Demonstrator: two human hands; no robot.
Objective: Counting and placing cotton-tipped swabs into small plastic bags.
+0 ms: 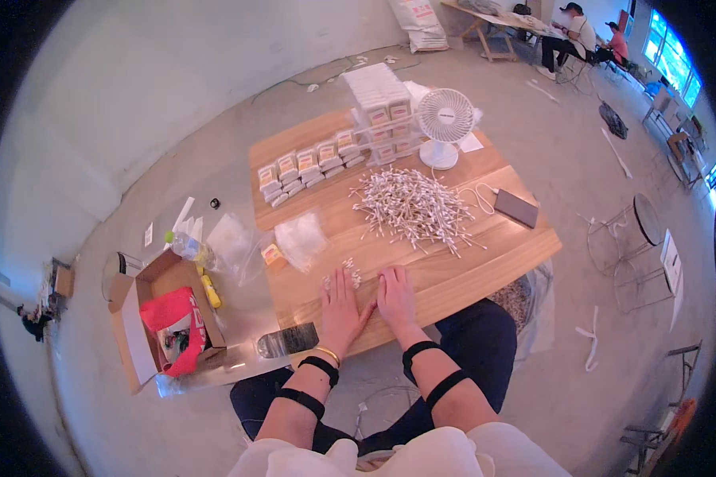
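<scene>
Head view, only one I've got. Person seated at a low wooden table (485, 262), both hands flat on the near edge.

Left hand (340, 306): palm down, fingers spread wide, holding nothing. Fingertips just short of a small cluster of cotton swabs (344, 273), maybe touching the nearest one; can't tell at this res.

Right hand (395, 298): palm down, fingers together, narrower than the left, empty. Sits just beside the left hand, thumbs near each other. Small cluster lies just ahead and to the left of it.

Progress, my read: early-to-mid. Big loose pile of swabs (414, 208) at mid-table looks unsorted, well apart from both hands, further out. Only a few swabs pulled off near the hands. Rows of small boxes (306, 168) stacked at the far left of the table, plus a taller stack (382, 103) behind; whether filled or not I can't see. Clear plastic bags (301, 238) lie between boxes and hands, left of the pile. So lots of swabs left, small batch at hand.

Other bits: white desk fan (444, 123) far side, power bank (515, 208) w/ cable at right edge. Open cardboard box (147, 318) w/ red bag on floor to the left. Two other people at a far table, not involved.
</scene>
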